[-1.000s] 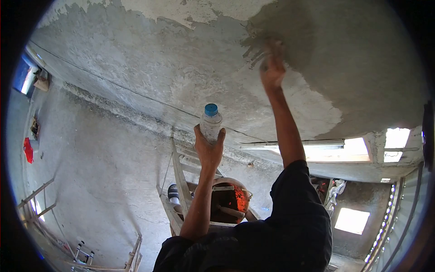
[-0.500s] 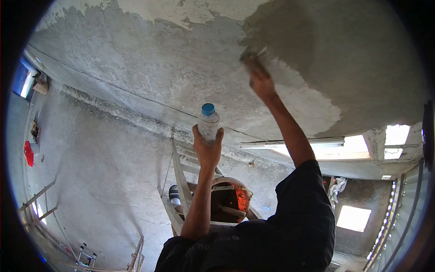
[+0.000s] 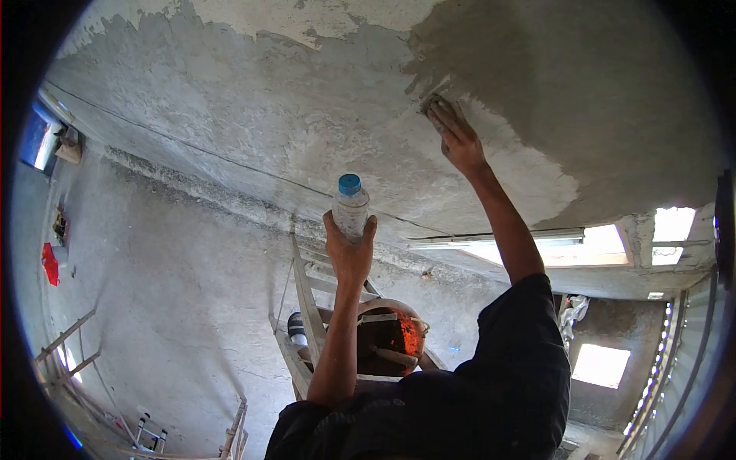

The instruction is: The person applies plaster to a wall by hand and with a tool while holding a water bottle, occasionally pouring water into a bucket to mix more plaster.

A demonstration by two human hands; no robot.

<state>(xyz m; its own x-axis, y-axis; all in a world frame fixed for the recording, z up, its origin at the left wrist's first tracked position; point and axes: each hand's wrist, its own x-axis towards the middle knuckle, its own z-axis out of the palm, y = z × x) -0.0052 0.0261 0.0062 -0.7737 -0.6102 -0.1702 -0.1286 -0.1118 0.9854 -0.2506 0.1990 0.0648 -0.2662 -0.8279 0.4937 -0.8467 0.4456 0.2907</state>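
Observation:
My left hand point(image 3: 349, 259) is wrapped round a clear plastic bottle point(image 3: 351, 211) with a blue cap, held upright in front of the wall. Higher up and to the right, my right hand point(image 3: 461, 144) presses a small grey pad point(image 3: 431, 103) against the plastered wall point(image 3: 307, 107). Fingers cover most of the pad, so its exact kind is hidden. A darker, damp-looking area point(image 3: 491, 65) of plaster borders the pad above and to the right. Paler grey plaster lies to its left and below.
Below my arms stands a wooden ladder point(image 3: 307, 310), with a bucket point(image 3: 415, 331) beside my left forearm. A cable point(image 3: 230, 159) runs along the wall. Bright openings point(image 3: 602, 244) are at right; wooden frames point(image 3: 73, 337) stand at lower left on the concrete floor point(image 3: 176, 268).
My right hand, blurred by motion before, has moved slightly right and down along the wall and now shows sharply. My left hand and the bottle have barely moved.

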